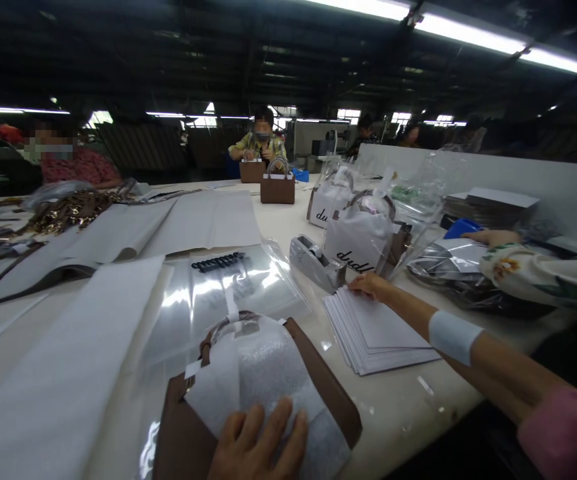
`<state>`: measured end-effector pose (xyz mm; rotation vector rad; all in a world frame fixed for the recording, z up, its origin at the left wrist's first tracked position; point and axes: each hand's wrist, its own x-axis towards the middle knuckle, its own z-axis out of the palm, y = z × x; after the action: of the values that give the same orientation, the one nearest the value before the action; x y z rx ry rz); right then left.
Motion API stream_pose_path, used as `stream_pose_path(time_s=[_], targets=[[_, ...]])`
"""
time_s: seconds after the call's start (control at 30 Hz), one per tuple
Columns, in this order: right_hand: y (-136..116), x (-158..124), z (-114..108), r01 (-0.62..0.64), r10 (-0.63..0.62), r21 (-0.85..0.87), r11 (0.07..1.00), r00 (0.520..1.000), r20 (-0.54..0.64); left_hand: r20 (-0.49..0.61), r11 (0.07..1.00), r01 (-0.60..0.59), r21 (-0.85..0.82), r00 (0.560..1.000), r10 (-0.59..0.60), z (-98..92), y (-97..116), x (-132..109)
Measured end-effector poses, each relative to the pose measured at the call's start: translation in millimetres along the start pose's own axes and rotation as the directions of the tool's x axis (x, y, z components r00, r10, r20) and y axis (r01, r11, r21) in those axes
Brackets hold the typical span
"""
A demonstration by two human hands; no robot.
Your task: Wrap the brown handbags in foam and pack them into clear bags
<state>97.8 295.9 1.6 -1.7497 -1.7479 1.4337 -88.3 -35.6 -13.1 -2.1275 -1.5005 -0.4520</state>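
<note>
My left hand (263, 443) lies with fingers spread on white tissue paper (273, 367) that covers a brown handbag (328, 393). The bag lies on the table, and a white strip wraps its handle (232, 305). My right hand (371, 287) reaches to the far corner of a fanned stack of white sheets (388, 337), fingers pinched at the top sheet's edge. A white band (453, 337) circles that forearm. A tape dispenser (316, 263) stands just beyond the stack. Clear plastic bags (183, 320) lie behind the handbag, with a black coiled item (217, 261) on them.
Two white-wrapped bags (358, 240) stand behind the dispenser. At right, a co-worker's hand (493, 238) rests by plastic-wrapped goods (448, 263). Long white sheets (68, 360) cover the left. Farther back, a person (261, 143) handles brown handbags (277, 190); another person (78, 163) sits at left.
</note>
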Motion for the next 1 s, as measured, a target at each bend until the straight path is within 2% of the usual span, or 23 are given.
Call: stream_pose_path(time_s=[0.1,0.17,0.2,0.27,0.3,0.33,0.4,0.47,0.57,0.77,0.87,1.0], targets=[[-2,-37,1,0.043,-0.051,0.099,0.994,0.995,0.080,0.025,0.998,0.028,-0.057,0.999,-0.026,-3.6,4,1],[-5,-75,5,0.044,-0.081,0.171,0.984,0.974,0.212,0.073,0.992,0.073,-0.104,0.995,-0.066,-7.3,7,3],[-7,-97,9,0.027,-0.089,0.206,0.978,0.949,0.302,0.117,0.988,0.094,-0.126,0.990,-0.079,-9.6,8,4],[-11,-140,22,-0.074,-0.096,0.290,0.954,0.841,0.532,0.205,0.980,0.122,-0.155,0.975,-0.089,-14.9,10,6],[-11,-159,30,-0.130,-0.092,0.313,0.941,0.790,0.606,0.235,0.978,0.135,-0.160,0.967,-0.095,-17.5,11,7],[-11,-174,38,-0.184,-0.084,0.325,0.927,0.746,0.661,0.249,0.976,0.150,-0.161,0.963,-0.107,-19.8,12,9],[-8,-194,54,-0.258,-0.052,0.331,0.908,0.714,0.698,0.259,0.970,0.192,-0.148,0.954,-0.149,-23.5,14,11],[-2,-201,65,-0.302,-0.012,0.329,0.895,0.719,0.694,0.263,0.969,0.203,-0.141,0.951,-0.161,-25.9,15,12],[3,-202,74,-0.338,0.044,0.311,0.888,0.736,0.675,0.274,0.977,0.161,-0.140,0.954,-0.118,-27.8,14,13],[-4,-206,86,-0.305,0.102,0.199,0.931,0.744,0.661,0.359,0.963,0.185,-0.194,0.927,-0.106,-29.9,11,14],[-8,-211,90,-0.270,0.137,0.129,0.954,0.777,0.615,0.382,0.945,0.213,-0.249,0.918,-0.106,-30.7,10,17],[-9,-219,89,-0.249,0.151,0.116,0.962,0.831,0.536,0.401,0.933,0.234,-0.272,0.909,-0.111,-32.4,8,21]])
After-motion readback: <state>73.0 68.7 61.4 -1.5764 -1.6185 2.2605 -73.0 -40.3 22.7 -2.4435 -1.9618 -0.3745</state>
